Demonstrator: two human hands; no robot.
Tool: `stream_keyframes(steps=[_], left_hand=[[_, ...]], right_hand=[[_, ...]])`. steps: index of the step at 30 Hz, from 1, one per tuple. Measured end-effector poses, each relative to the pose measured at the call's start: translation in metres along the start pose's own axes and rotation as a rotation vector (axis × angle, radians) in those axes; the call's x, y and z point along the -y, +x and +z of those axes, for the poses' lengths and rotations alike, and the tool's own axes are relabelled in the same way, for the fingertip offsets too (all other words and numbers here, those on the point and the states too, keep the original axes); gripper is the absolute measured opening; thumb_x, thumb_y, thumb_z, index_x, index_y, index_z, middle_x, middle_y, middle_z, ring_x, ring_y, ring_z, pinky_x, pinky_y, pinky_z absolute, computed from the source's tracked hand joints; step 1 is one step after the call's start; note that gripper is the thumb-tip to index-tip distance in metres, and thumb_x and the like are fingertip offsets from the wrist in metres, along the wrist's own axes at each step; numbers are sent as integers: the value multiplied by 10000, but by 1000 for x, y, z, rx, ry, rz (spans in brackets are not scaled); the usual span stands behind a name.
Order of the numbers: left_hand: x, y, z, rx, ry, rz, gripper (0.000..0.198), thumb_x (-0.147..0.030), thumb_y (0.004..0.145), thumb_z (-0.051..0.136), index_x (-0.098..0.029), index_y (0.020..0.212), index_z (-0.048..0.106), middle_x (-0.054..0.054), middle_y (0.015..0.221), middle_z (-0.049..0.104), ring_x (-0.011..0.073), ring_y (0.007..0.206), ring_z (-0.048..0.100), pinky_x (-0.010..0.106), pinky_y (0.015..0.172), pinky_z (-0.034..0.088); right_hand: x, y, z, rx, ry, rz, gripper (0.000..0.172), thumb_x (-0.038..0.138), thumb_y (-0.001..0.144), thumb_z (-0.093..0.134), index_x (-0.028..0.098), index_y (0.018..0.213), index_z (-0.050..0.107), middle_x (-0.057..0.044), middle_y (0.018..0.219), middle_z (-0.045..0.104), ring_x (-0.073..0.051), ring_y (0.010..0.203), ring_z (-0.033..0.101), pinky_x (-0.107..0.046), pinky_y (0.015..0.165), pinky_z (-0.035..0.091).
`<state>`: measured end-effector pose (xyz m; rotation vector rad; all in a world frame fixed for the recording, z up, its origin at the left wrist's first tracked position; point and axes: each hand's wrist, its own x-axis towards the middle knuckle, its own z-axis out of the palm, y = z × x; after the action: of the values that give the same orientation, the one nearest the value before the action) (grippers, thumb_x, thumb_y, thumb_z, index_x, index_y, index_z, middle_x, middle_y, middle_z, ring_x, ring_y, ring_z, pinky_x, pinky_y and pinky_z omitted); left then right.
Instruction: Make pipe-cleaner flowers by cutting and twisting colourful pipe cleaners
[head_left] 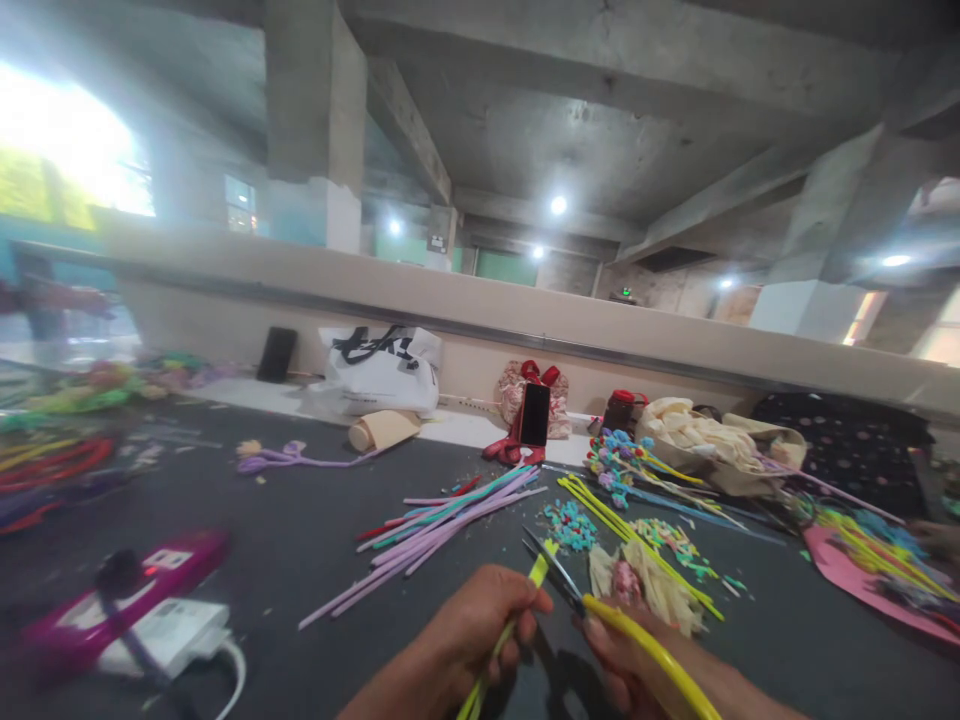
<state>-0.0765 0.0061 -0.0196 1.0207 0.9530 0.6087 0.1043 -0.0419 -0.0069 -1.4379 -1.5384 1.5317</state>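
Note:
My left hand (487, 612) is closed around several yellow-green chenille stems (538, 572), whose tips point up and away from me. In my right hand (626, 640) is a pair of scissors with yellow handles (637, 632). Their blades (564, 577) are parted and reach to the stem tips; whether they touch them I cannot tell. Small blue cut pieces (570, 525) lie just beyond the blades. A crumpled pale cloth-like piece (664, 590) lies beside my right hand. Long yellow stems (600, 510) stretch behind it.
Lilac and teal stems (450, 530) lie left of centre. A magenta power strip (176, 560) with a white charger (165, 635) sits at front left. A phone (535, 415) stands at the back, near a white bag (379, 375). Flower bundles (615, 460) and a pink sheet (847, 575) are at right.

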Motion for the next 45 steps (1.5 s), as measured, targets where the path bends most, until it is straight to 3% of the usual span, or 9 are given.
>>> stream_keyframes(steps=[4,10,21,29,35,40,42,45], left_hand=[[3,3,-1,-17,19,-50,161,-236,608,460,-156,683,577,-69,388,443,38,239,309,147,263,138],[4,5,-3,-13,41,-101,159,-192,627,428,-149,686,568,-69,395,424,31,231,285,146,271,109],[1,0,2,-60,82,-179,163,-146,646,381,-130,677,540,-61,414,401,16,239,255,134,279,96],[-2,2,1,-41,88,-200,153,-128,669,363,-139,687,515,-74,394,379,25,241,257,133,280,97],[0,5,0,-42,93,-202,154,-115,660,367,-138,689,517,-77,400,387,23,239,269,129,279,98],[2,6,0,-58,87,-187,137,-128,642,392,-140,676,524,-82,388,371,25,240,277,129,286,92],[3,4,1,-76,76,-173,133,-140,641,393,-142,668,524,-80,388,375,23,241,265,129,291,83],[4,2,1,-103,47,-135,127,-173,650,401,-146,678,522,-78,399,392,19,249,257,129,299,82]], right_hand=[[17,-7,4,-48,96,229,432,607,682,513,180,648,453,70,470,471,-2,259,348,-106,255,225],[25,0,2,-54,125,450,363,528,740,465,179,644,479,65,415,474,-21,205,320,-102,203,208],[26,4,-2,7,149,480,332,454,745,456,179,559,446,65,388,436,-24,203,289,-102,189,199],[35,-3,2,14,178,481,198,243,758,425,185,568,417,79,363,388,-14,207,216,-94,182,172],[28,2,2,-12,116,465,196,191,723,454,171,528,441,61,357,430,-17,181,254,-101,156,177],[25,4,1,-44,122,442,96,120,692,478,168,610,496,74,350,435,-35,180,304,-102,163,196],[29,0,0,-50,155,442,98,157,727,487,169,630,489,72,358,439,-29,190,304,-98,179,185],[27,-12,-2,-50,236,421,233,378,797,460,186,665,458,73,398,445,-18,231,317,-94,224,201]])
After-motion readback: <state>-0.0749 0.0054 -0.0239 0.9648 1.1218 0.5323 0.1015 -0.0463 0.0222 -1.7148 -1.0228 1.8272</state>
